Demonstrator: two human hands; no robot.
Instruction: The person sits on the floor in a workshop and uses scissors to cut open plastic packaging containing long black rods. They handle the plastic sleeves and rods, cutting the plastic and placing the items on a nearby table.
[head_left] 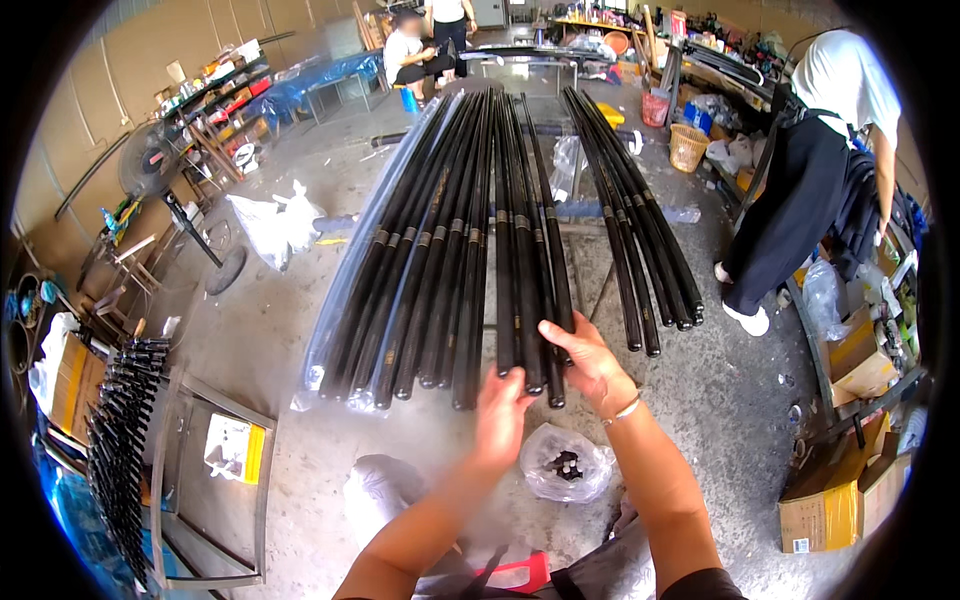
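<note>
Long black fishing rods [415, 285] lie side by side in front of me, butt ends towards me, with gold-coloured bands partway along. My right hand [593, 368] is closed around a rod [556, 270] near its butt, thumb on top, a bracelet at the wrist. Slightly blurred, my left hand [500, 415] has its fingers pinched at the butt end of a neighbouring rod [503, 290]. Farther right lies a separate group of rods [640, 245]. Below my hands sits a clear plastic bag [567, 465] with small black parts in it.
Clear plastic sheeting [335, 320] lies under the left rods. A metal frame [262, 500] and a stack of black parts [125, 450] stand left. A fan [150, 165] is farther back. Right, a person [800, 190] bends by shelves; cardboard boxes [825, 500] stand nearer.
</note>
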